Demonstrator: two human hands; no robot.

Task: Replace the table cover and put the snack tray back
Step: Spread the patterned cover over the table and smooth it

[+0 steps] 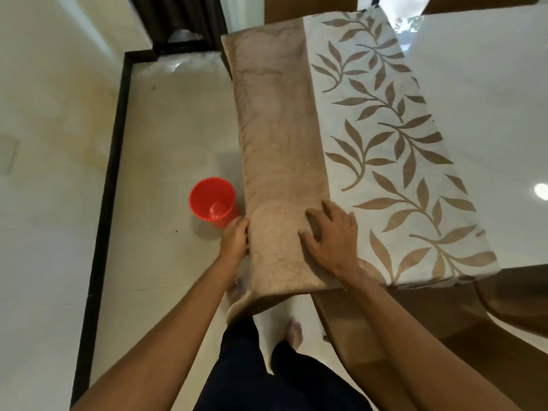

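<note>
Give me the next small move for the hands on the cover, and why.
Probably unfold the table cover to the right. It lies folded in a strip along the table's left edge, and the glossy tabletop beyond is bare. The right hand rests flat on the cover, the left hand holds its left edge. No snack tray is visible yet.

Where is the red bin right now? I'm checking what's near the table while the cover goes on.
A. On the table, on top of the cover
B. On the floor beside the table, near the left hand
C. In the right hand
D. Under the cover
B: the red bin stands upright on the floor, just beyond the left hand that touches the edge of the cover.
</note>
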